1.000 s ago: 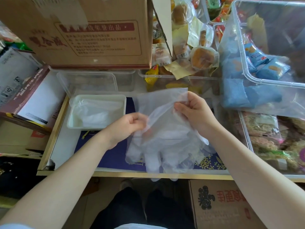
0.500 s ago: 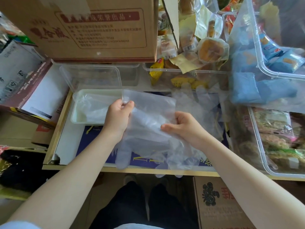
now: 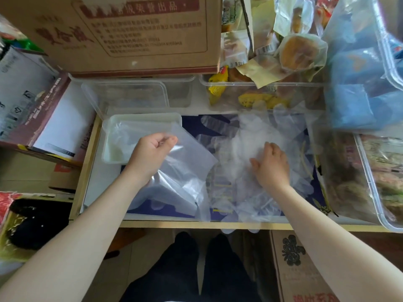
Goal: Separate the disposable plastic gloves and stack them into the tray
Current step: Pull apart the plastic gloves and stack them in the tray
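Note:
My left hand [image 3: 151, 152] pinches the cuff of one clear plastic glove [image 3: 185, 171], which hangs down over the dark blue mat, right beside the white tray [image 3: 113, 123]. The tray holds a few flattened gloves [image 3: 130, 136]. My right hand [image 3: 270, 164] rests with curled fingers on the loose pile of clear gloves [image 3: 246, 136] at the middle right of the mat; whether it grips any of them is unclear.
A big cardboard box [image 3: 130, 33] stands at the back over clear containers [image 3: 135, 94]. Bins of wrapped snacks [image 3: 294, 51] and blue packets [image 3: 359, 88] crowd the right side. A brown carton [image 3: 32, 110] lies on the left. The table's front edge [image 3: 196, 224] is close to my legs.
My left hand has carried one glove leftward toward the tray. My right hand has let go of that glove and moved right onto the pile.

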